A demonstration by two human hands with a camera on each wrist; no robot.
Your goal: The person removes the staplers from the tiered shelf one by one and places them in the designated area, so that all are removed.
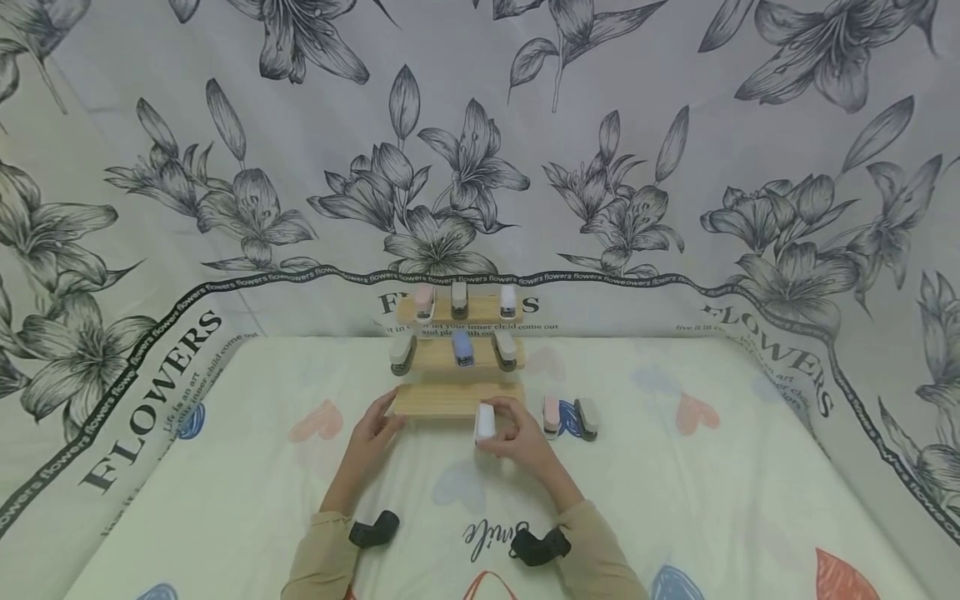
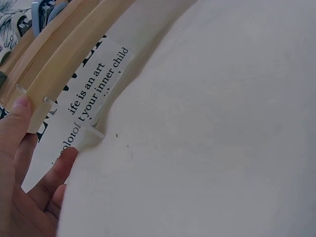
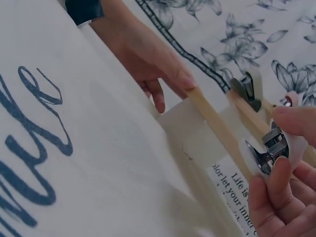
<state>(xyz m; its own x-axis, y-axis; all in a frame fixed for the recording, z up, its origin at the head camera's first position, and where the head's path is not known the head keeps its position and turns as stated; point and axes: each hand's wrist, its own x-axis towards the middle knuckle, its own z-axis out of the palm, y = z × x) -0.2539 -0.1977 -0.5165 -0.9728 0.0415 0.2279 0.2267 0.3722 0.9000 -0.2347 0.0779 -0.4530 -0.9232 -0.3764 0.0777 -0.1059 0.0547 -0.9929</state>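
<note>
My right hand pinches a small white stapler between thumb and fingers, at the front right of the lowest step of a wooden tiered rack. In the right wrist view the metal mouth of this stapler shows. At the rack's left end my left hand holds the lowest board, its thumb on the wood and other fingers below. Grey-white staplers and a blue stapler stand on the middle step. The top step carries a pink stapler, a grey stapler and a white stapler.
Right of the rack, a pink stapler and a grey stapler lie on the pale heart-printed cloth. A flower-printed curtain hangs behind the rack. Each wrist wears a black device.
</note>
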